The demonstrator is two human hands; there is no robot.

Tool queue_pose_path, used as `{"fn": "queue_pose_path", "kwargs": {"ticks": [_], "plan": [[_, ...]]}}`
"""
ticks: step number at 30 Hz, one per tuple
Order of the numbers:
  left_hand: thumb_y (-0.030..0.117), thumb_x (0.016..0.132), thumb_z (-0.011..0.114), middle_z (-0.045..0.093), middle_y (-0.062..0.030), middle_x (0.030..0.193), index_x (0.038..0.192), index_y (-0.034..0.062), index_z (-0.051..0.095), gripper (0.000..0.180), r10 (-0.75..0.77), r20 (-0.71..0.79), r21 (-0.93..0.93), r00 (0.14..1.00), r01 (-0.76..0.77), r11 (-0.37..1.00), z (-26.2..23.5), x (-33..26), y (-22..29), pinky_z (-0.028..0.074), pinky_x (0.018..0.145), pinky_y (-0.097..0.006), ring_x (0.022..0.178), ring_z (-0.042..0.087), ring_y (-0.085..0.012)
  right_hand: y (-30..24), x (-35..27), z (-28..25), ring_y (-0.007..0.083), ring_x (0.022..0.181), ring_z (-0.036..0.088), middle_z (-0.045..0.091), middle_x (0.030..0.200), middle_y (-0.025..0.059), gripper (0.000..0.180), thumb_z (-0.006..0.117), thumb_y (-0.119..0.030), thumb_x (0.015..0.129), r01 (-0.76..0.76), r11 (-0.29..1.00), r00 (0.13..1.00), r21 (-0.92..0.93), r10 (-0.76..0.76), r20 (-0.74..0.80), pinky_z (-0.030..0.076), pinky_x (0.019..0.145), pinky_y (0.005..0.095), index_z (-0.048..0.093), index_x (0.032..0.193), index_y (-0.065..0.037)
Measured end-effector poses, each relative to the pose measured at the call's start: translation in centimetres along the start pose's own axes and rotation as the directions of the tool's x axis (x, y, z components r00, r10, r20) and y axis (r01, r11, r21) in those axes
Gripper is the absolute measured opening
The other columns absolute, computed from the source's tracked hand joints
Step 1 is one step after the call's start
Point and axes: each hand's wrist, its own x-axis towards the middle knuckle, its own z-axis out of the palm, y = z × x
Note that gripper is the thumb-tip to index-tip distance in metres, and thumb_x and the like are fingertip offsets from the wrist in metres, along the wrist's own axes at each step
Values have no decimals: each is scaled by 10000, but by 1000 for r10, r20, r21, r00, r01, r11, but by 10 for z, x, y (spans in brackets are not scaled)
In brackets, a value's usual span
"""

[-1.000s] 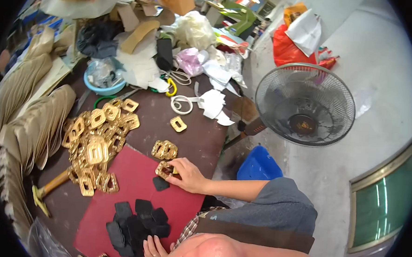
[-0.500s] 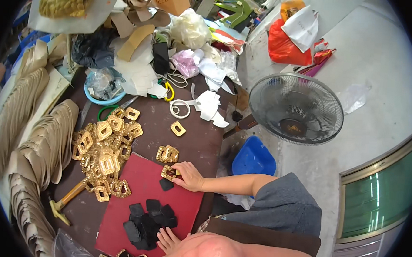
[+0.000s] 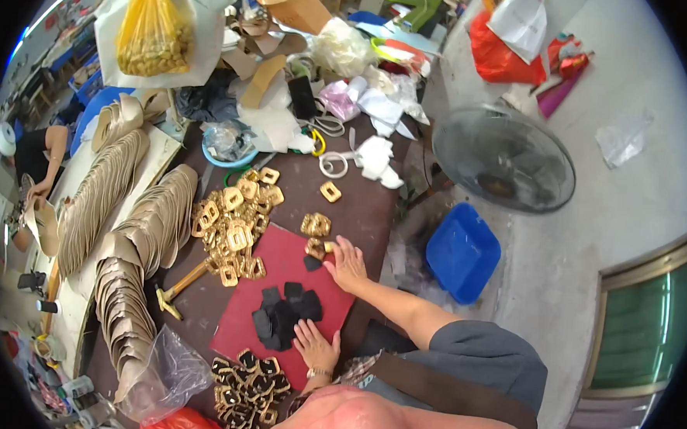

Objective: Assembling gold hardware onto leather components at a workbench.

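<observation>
My left hand (image 3: 317, 351) lies open on the red board (image 3: 236, 329), fingers spread beside a pile of black fabric-like pieces (image 3: 280, 320). My right hand (image 3: 346, 267) is at the board's far right corner, fingers apart. Close to its fingertips are a gold buckle (image 3: 314, 249), a small yellow thing I cannot make out (image 3: 328, 247) and a single black piece (image 3: 312, 264). More gold buckles (image 3: 316, 225) stand together just beyond. A large heap of gold buckles (image 3: 234, 224) lies to the left. Nearer me are gold buckles with black centres (image 3: 249, 392).
A hammer (image 3: 176, 290) lies left of the board, by rows of stacked beige pieces (image 3: 141, 305). At the back are a blue bowl (image 3: 230, 160), phone (image 3: 302, 97) and scraps. A fan (image 3: 503, 157) and blue bin (image 3: 463, 252) stand right. Another person (image 3: 43, 160) works far left.
My view has shifted, showing more of the left side and the near pile of black-centred buckles. My right hand's fingers have come away from the buckle; my left hand stays by the black pieces.
</observation>
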Motion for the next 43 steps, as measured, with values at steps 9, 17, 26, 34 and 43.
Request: {"fn": "queue_pose_path", "kwargs": {"ticks": [9,17,26,34,43], "plan": [[591,821,547,223,-196,1507,1429,-31,235,925,81,150,44,985,-88,995,-31,3,-7,240,1064,-540,1397,203,-348,-65,-100,-11,426,1316,305,145,1499,245,760,665,-272,798,-283,949,909,142,218,355,398,970,499,288,1441,-126],[547,863,525,169,-202,1526,1454,-5,193,875,297,92,115,951,-306,945,16,0,1,206,1092,-536,1410,167,-358,-49,-108,-44,469,1306,306,39,1536,199,912,748,-269,686,-433,899,737,66,311,600,445,971,487,268,1455,-165],[501,883,528,148,-204,1531,1462,6,169,842,286,100,120,953,-297,947,6,-4,-15,178,1107,-524,1415,151,-357,-65,-101,-41,475,1325,281,-37,1545,182,943,754,-252,667,-392,919,682,43,259,684,445,978,481,255,1465,-194],[521,888,499,136,-210,1532,1465,6,163,843,239,142,160,961,-261,952,5,-1,1,167,1113,-515,1418,144,-351,-32,-108,-60,370,1332,332,55,1544,180,826,682,-173,721,-365,911,687,190,126,716,449,976,430,287,1447,-165],[546,895,463,127,-208,1535,1472,13,147,847,222,56,325,974,-228,918,18,-10,2,156,1116,-514,1415,142,-360,72,-285,-73,400,1023,583,335,1418,209,541,602,-96,758,-618,719,747,317,410,524,493,866,425,471,1281,-55]]}}
